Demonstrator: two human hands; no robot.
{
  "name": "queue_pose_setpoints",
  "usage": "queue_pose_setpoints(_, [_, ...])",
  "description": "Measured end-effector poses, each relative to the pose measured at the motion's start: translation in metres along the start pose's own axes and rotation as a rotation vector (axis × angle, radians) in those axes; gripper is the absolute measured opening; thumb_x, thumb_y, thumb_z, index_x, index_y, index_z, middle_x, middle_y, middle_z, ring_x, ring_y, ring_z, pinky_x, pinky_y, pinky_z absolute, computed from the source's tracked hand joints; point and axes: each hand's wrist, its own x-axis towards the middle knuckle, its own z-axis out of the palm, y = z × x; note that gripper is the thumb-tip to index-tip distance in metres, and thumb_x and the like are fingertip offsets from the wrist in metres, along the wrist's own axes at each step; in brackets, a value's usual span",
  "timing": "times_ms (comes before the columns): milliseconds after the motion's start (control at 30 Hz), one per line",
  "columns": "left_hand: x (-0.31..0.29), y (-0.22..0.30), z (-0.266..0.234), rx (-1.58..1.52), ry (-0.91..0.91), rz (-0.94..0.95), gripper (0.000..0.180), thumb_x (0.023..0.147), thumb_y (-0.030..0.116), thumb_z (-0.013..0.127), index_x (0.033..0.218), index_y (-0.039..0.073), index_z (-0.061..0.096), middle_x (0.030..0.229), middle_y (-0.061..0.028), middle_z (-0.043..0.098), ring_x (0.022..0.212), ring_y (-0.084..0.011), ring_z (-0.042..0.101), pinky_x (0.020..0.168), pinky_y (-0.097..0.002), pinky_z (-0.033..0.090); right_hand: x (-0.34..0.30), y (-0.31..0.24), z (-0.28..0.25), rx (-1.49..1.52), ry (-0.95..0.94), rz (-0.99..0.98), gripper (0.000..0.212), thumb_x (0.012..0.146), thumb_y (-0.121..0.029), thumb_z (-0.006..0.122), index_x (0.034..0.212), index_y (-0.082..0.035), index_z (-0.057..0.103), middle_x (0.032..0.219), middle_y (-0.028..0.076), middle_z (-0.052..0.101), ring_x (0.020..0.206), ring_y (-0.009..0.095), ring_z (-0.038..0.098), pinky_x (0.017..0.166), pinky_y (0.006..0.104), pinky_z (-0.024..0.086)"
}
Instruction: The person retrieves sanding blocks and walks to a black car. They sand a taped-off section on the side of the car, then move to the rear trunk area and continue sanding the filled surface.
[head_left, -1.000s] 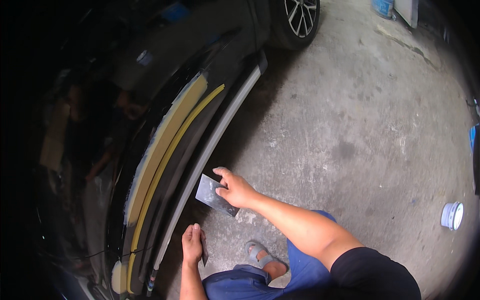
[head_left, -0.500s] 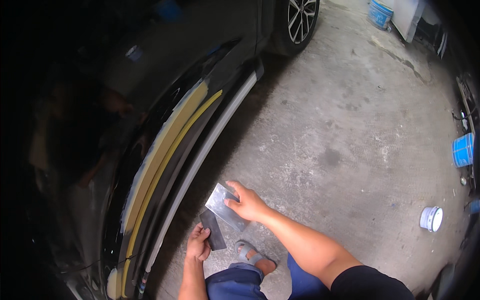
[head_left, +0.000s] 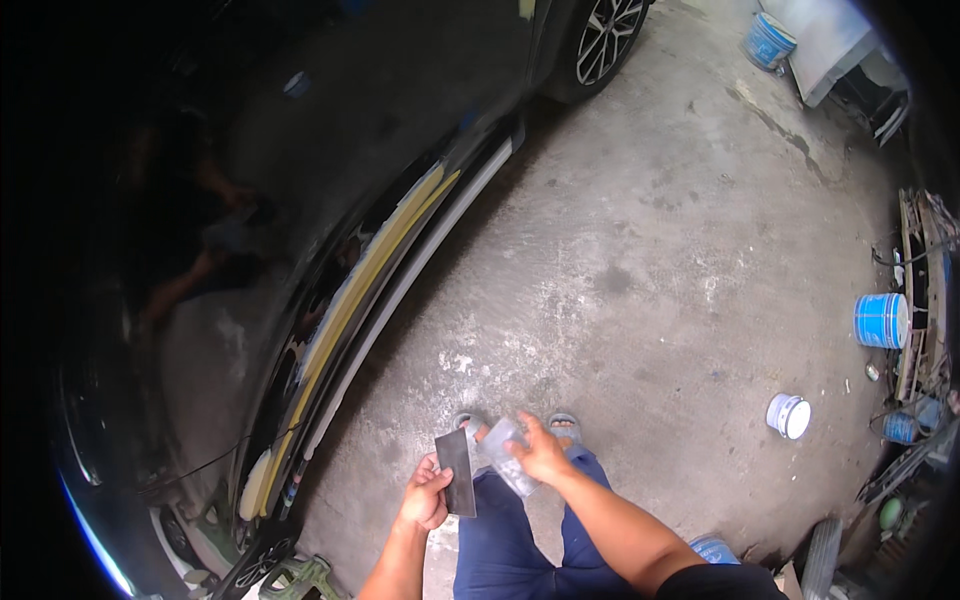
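Pinched in my left hand point(head_left: 426, 498) is a thin dark rectangular putty spreader point(head_left: 457, 474), held upright in front of my thighs. Beside it, my right hand point(head_left: 542, 452) grips a wider, pale grey flat plate point(head_left: 507, 458), smeared by motion, with the thumb across its face. The two pieces are close together but look apart. To the left stands a glossy black car point(head_left: 330, 130). A long band of tan and yellow filler point(head_left: 362, 272) runs along its lower door edge, above a light grey sill strip point(head_left: 410, 275).
A small white tub point(head_left: 788, 416) lies tipped on the concrete floor point(head_left: 620, 240). Farther right is a blue bucket point(head_left: 880, 320) beside piled parts. Another blue bucket point(head_left: 768, 42) stands at the far right. A green stand point(head_left: 300, 580) is at the lower left.
My view has swung back and right from the car. Both hands have moved from beside the sill to over my legs, still holding the two flat pieces, and my right hand has tilted its plate.
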Motion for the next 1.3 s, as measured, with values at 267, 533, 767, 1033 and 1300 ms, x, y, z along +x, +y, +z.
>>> queue_pose_setpoints(267, [-0.013, -0.002, 0.046, 0.194, 0.241, 0.119, 0.027, 0.091, -0.005, 0.048, 0.116, 0.005, 0.043, 0.102, -0.0111, 0.063, 0.093, -0.0174, 0.060, 0.083, -0.0317, 0.048, -0.068, -0.032, -0.050, -0.365, 0.287, -0.672, 0.070, 0.082, -0.004, 0.060, 0.144, -0.007, 0.029, 0.102, 0.017, 0.064, 0.089, 0.035, 0.063, 0.075, 0.0422, 0.052])
queue_pose_setpoints(533, [0.000, 0.039, 0.113, 0.243, 0.147, 0.192, 0.028, 0.093, -0.003, 0.049, 0.120, 0.001, 0.042, 0.104, -0.0121, 0.063, 0.092, -0.0148, 0.059, 0.085, -0.0290, 0.047, -0.116, -0.022, -0.066, -0.565, 0.120, -0.766, 0.067, 0.080, -0.002, 0.059, 0.143, -0.013, 0.035, 0.094, 0.012, 0.064, 0.081, 0.030, 0.063, 0.069, 0.0416, 0.052])
queue_pose_setpoints(767, [0.023, 0.050, 0.149, 0.546, 0.032, 0.294, 0.026, 0.094, -0.001, 0.049, 0.119, 0.000, 0.042, 0.101, -0.0103, 0.063, 0.090, -0.0119, 0.059, 0.082, -0.0256, 0.046, -0.080, -0.014, -0.080, 0.364, 0.438, -0.234, 0.063, 0.090, -0.003, 0.052, 0.146, -0.003, 0.022, 0.146, 0.023, 0.035, 0.126, 0.041, 0.047, 0.103, 0.0421, 0.042])
queue_pose_setpoints(1033, [0.070, 0.012, 0.222, 0.905, 0.060, 0.180, 0.031, 0.092, 0.002, 0.054, 0.122, -0.004, 0.047, 0.101, -0.0082, 0.061, 0.089, -0.0123, 0.055, 0.080, -0.0254, 0.045, -0.044, -0.017, -0.098, 0.465, 0.449, -0.387, 0.061, 0.091, -0.008, 0.056, 0.143, 0.003, 0.026, 0.083, 0.012, 0.060, 0.066, 0.020, 0.057, 0.066, 0.0332, 0.047])
queue_pose_setpoints(1300, [0.126, 0.014, 0.232, 1.611, -0.120, 0.426, 0.035, 0.088, 0.011, 0.064, 0.121, 0.000, 0.057, 0.095, -0.0121, 0.058, 0.082, -0.0210, 0.059, 0.075, -0.0309, 0.050, 0.004, 0.010, -0.127, 0.903, 0.560, -0.343, 0.068, 0.086, 0.008, 0.054, 0.145, 0.000, 0.021, 0.113, 0.019, 0.061, 0.107, 0.021, 0.059, 0.093, 0.0305, 0.044])
